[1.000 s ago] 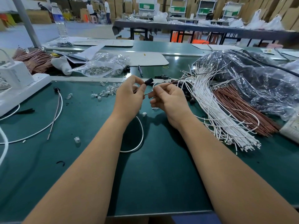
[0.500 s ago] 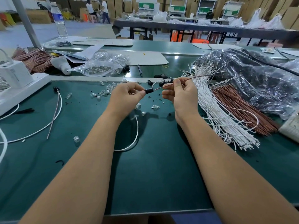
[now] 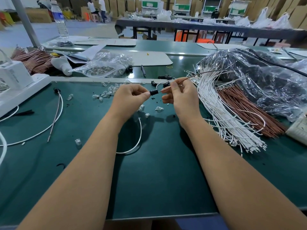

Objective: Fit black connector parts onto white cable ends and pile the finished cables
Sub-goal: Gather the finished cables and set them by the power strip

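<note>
My left hand point(image 3: 131, 98) pinches the black connector point(image 3: 153, 93); my right hand point(image 3: 180, 97) pinches a brown wire point(image 3: 167, 88). I should line its tip straight with the hole, then push gently.

No readable text anywhere. White box point(image 3: 14, 75) at far left has small grey print on its side, too blurred to make out. Water bottle point(image 3: 60, 19) at the back has a blue label, lettering not legible. Paper point(image 3: 299, 130) at the right edge shows faint printed lines, unreadable. Green signs point(image 3: 150, 4) on the far shelving: no characters resolvable.
</note>
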Tool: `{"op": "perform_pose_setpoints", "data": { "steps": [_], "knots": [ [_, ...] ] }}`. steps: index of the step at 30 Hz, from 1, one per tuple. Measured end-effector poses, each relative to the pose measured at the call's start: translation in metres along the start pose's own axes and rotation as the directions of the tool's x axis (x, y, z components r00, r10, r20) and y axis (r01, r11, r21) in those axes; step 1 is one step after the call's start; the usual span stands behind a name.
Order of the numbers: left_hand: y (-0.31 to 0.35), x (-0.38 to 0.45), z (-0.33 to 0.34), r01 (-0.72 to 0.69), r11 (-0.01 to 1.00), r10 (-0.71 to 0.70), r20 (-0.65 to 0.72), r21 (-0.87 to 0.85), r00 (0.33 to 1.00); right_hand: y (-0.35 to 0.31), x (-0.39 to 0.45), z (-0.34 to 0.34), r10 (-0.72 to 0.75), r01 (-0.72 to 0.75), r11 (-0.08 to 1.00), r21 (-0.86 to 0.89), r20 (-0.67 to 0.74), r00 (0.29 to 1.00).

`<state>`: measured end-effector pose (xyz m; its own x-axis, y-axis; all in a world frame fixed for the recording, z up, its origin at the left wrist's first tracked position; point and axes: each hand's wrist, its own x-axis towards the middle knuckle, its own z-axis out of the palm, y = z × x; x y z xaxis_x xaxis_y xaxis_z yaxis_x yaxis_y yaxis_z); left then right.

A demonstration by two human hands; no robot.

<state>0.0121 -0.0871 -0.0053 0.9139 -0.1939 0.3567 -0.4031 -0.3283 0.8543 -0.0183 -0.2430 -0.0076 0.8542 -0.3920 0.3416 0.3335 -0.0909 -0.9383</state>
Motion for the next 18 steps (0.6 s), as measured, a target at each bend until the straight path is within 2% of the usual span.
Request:
{"op": "perform_pose_setpoints", "data": {
  "steps": [3,6,11,15,18],
  "knots": [
    [0.001,0.0,0.003,-0.005,1.0,0.005,-0.023,0.017,1.0,0.001,-0.002,0.004,-0.03,0.035,0.997,-0.066,0.07,0.997],
    [0.003,-0.001,0.005,-0.02,1.0,0.02,-0.05,0.002,0.999,0.0,-0.003,0.004,-0.035,0.041,0.994,-0.097,0.061,0.997],
    [0.006,-0.001,0.004,-0.028,0.998,0.025,-0.04,-0.055,0.999,-0.006,-0.001,0.002,0.142,-0.146,0.983,0.11,0.048,0.989],
    [0.009,-0.002,0.006,-0.043,0.996,0.041,-0.032,-0.083,0.999,-0.008,-0.005,0.006,0.18,-0.191,0.98,0.062,0.154,0.972],
    [0.01,-0.002,0.008,-0.063,0.996,0.061,-0.027,-0.065,0.998,-0.01,-0.008,0.007,0.16,-0.173,0.983,0.059,0.181,0.97]
  ]
}}
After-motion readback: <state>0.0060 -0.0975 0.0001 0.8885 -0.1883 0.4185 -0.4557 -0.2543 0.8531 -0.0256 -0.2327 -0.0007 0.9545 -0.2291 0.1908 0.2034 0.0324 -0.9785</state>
